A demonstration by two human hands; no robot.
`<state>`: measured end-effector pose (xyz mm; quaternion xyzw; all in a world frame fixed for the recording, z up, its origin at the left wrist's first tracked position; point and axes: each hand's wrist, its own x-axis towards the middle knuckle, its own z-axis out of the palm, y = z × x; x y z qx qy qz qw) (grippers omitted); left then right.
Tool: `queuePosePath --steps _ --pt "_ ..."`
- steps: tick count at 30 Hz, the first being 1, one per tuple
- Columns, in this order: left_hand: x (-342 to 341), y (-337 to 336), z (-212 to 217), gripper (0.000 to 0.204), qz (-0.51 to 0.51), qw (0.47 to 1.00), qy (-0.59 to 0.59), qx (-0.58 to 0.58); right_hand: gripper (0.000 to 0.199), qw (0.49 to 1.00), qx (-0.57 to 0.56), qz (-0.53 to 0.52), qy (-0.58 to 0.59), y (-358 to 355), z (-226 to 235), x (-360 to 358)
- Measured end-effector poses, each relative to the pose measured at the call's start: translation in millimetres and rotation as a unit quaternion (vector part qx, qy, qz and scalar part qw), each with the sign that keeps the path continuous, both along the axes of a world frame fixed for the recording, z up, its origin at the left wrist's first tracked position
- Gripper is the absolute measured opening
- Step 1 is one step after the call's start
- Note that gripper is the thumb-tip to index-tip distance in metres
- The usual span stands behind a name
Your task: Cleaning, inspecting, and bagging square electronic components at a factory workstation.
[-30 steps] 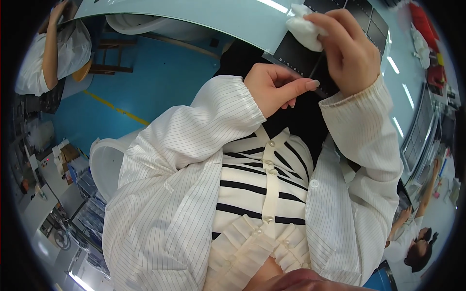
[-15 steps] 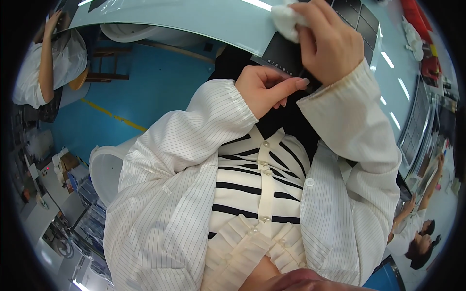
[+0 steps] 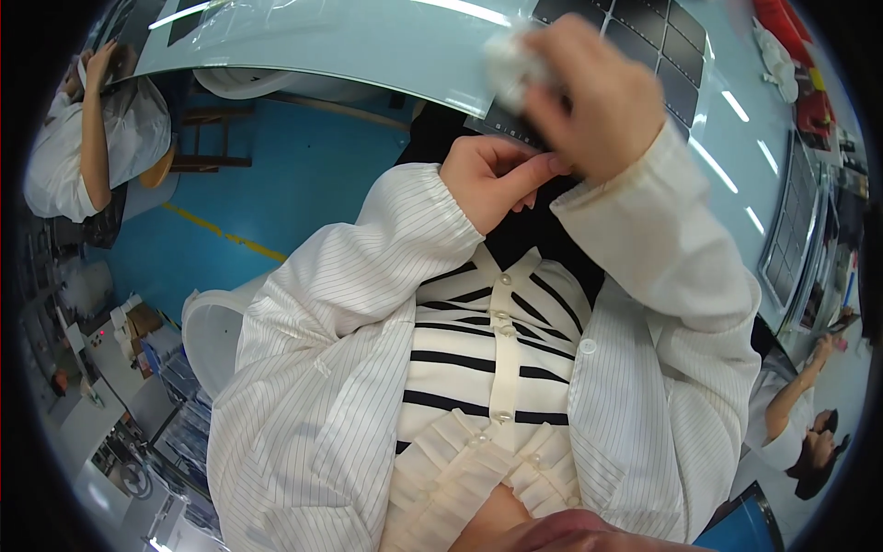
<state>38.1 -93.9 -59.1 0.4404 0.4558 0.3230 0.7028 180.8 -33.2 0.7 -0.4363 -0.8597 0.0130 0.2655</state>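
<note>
My left hand (image 3: 492,182) is closed at the near edge of a thin dark panel (image 3: 501,123), thumb against bent fingers. The panel has a row of small pale marks and reaches over the table's front edge; part of it is hidden behind my hands. My right hand (image 3: 607,106), smeared by motion, grips a crumpled white cloth (image 3: 508,69). The cloth is over the panel's left side; whether it touches the surface I cannot tell.
Several dark panels (image 3: 648,37) lie on the pale glossy table (image 3: 368,46). Another white cloth (image 3: 774,63) sits at the far right by red containers (image 3: 782,23). A white bucket (image 3: 210,336) stands at left. One co-worker (image 3: 101,138) is far left, another (image 3: 791,423) right.
My right hand has swept left and slightly down with the white cloth. My left hand keeps its closed grip at the panel's edge, and the whole view has shifted a little.
</note>
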Motion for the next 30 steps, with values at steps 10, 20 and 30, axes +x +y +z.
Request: queuePosePath --steps 10,20,30 --pt "2.2 -0.1 2.4 0.029 -0.013 1.000 0.024 -0.007 0.030 0.990 0.002 -0.144 -0.016 9.9 3.5 35.8" --pt "-0.3 -0.8 29.4 0.033 -0.023 0.998 0.052 -0.041 0.029 0.930 0.030 -0.315 0.187 -19.5 14.8 195.0" --pt "0.3 -0.7 36.6 0.031 -0.054 0.988 0.129 -0.058 0.035 0.856 -0.005 -0.414 0.309 -64.8 -0.2 186.9"
